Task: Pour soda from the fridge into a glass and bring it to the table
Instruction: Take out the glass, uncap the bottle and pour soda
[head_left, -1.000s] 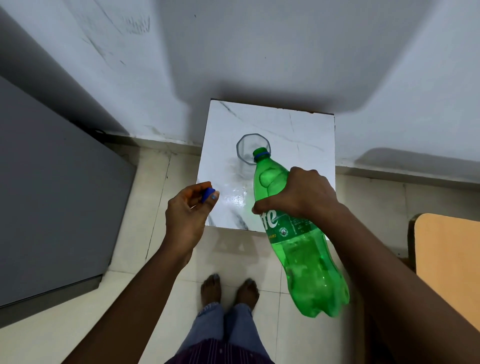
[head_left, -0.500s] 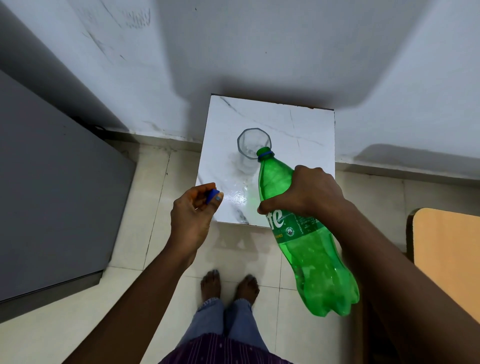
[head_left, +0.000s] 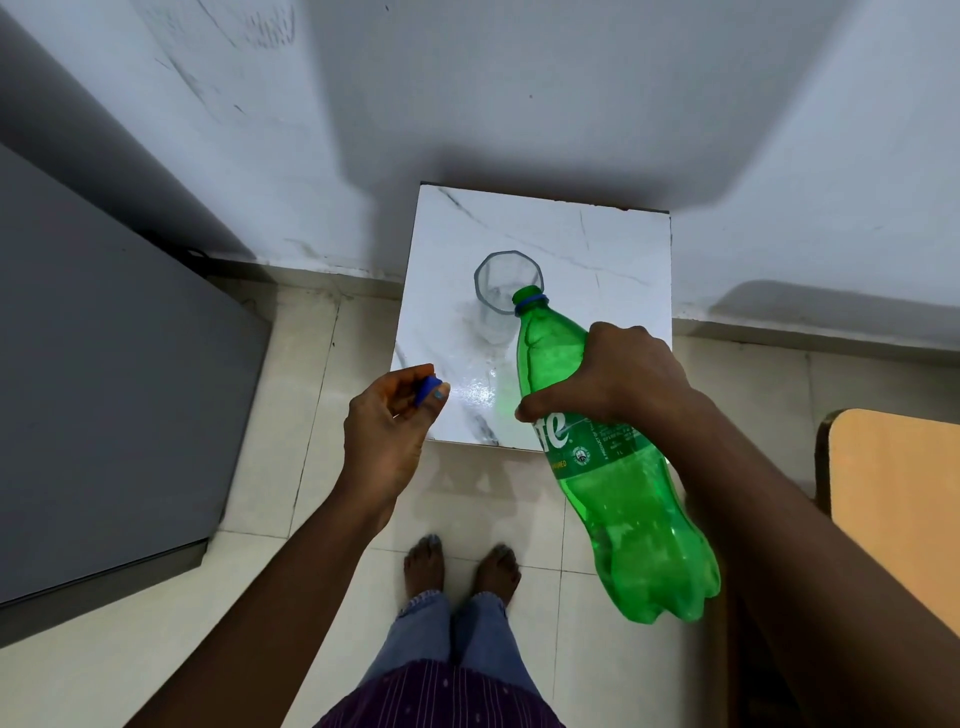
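Observation:
My right hand (head_left: 608, 374) grips a green soda bottle (head_left: 618, 478) around its upper body. The bottle is uncapped and tilted, its open mouth at the near rim of a clear faceted glass (head_left: 501, 296). The glass stands upright on a small white marble-topped table (head_left: 597, 249) against the wall. It looks empty; no liquid is seen flowing. My left hand (head_left: 387, 421) hovers at the table's near left corner and pinches the blue bottle cap (head_left: 427, 389) between its fingers.
A grey fridge (head_left: 104, 395) stands at the left. An orange-topped table edge (head_left: 898, 514) is at the right. My bare feet (head_left: 462, 566) stand on the tiled floor just before the white table. White walls rise behind.
The bottle has tilted a little further and its mouth has come up to the glass rim. My left hand with the cap has stayed nearly where it was.

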